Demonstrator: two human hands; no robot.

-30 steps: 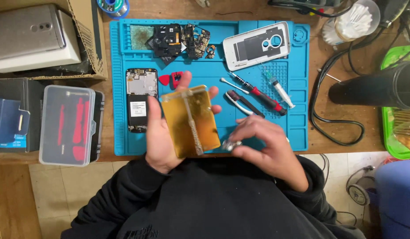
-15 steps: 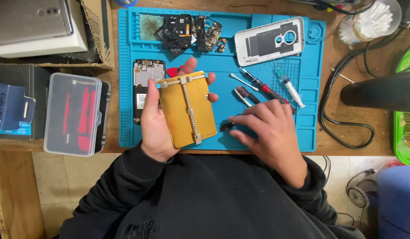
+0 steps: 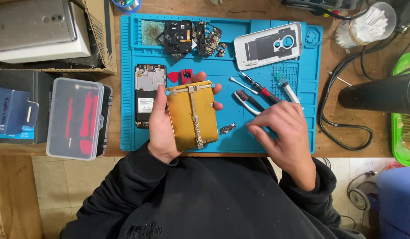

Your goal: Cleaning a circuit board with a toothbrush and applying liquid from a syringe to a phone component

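My left hand (image 3: 158,126) grips a gold-coloured metal board holder (image 3: 192,116) with a sliding clamp rail, held over the blue silicone work mat (image 3: 129,88). A small circuit board piece (image 3: 227,128) lies on the mat just right of the holder. My right hand (image 3: 282,132) hovers over the mat with fingers curled, holding nothing, close to the tweezers (image 3: 247,101). A red-handled screwdriver (image 3: 260,90), a cotton swab (image 3: 241,85) and a syringe (image 3: 287,86) lie just beyond it.
A stripped phone frame (image 3: 148,95), red picks (image 3: 180,76), dismantled boards (image 3: 194,35) and a white back cover (image 3: 268,45) lie on the mat. Boxes and a clear tool case (image 3: 76,117) stand left. Black cables (image 3: 342,88), a black cylinder (image 3: 377,94) and a swab cup (image 3: 369,24) sit right.
My right hand has let go of the small circuit board piece, which now lies on the mat, and has moved right toward the tweezers. The left hand still holds the gold holder.
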